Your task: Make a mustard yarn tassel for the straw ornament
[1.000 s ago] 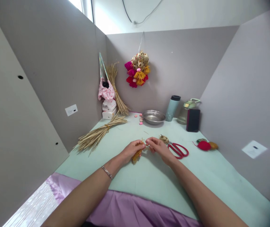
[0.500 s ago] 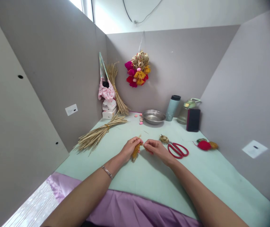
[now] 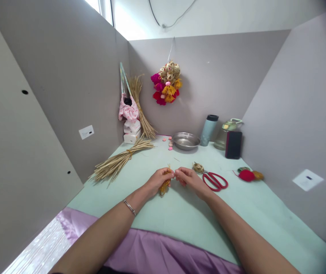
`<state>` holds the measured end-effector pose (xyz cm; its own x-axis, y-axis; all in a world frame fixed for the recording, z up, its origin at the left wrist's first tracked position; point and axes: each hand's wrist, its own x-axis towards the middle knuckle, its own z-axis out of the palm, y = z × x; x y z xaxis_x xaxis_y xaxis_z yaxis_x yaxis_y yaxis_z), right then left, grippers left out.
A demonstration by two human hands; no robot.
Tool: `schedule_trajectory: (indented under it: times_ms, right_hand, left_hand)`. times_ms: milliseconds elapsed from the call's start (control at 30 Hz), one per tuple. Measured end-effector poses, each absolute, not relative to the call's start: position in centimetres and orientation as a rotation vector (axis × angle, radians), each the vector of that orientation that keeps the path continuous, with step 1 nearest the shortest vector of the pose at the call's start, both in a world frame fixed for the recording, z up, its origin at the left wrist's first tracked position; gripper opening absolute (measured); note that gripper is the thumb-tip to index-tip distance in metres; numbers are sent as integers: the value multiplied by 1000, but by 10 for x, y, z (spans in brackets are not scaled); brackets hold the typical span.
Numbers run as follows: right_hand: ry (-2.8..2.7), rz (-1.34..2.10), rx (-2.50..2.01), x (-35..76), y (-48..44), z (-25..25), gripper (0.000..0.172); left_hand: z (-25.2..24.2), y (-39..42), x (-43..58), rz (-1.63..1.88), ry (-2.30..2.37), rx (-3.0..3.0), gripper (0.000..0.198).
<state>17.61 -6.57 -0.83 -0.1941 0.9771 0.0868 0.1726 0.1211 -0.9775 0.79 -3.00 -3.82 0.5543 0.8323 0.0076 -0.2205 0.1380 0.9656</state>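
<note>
Mustard-yellow yarn (image 3: 163,188) hangs in a small bundle from my left hand (image 3: 158,180), whose fingers are closed around it. My right hand (image 3: 187,178) is pinched just to the right, its fingertips almost meeting those of the left. What the right fingertips hold is too small to make out. To the right of my right hand lie scissors with red handles (image 3: 215,181), their blades beside a small woven straw ball (image 3: 198,167).
A straw bundle (image 3: 117,161) lies at the left. Behind my hands are pink beads (image 3: 170,144), a metal bowl (image 3: 186,141), a blue tumbler (image 3: 209,131), a green jug (image 3: 221,137) and a dark phone (image 3: 233,145). Red yarn (image 3: 246,175) sits at the right.
My right fingertips have moved slightly up and closer to the left ones. The left thumb and fingers have shifted a little over the yarn.
</note>
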Motion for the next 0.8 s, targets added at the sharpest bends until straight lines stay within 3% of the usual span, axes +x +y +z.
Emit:
schedule_trajectory:
  times_ms: [333, 600, 800]
  right_hand:
    - [-1652, 1302, -1186, 175, -67, -13, 30]
    - [-1619, 1243, -1218, 180, -66, -10, 42]
    - [-1649, 1290, -1183, 178, -66, -13, 41]
  left_hand:
    - [-38, -27, 8, 904, 628, 1109, 26]
    - [-35, -29, 8, 911, 620, 1126, 28]
    - [-33, -33, 10, 856, 593, 1172, 25]
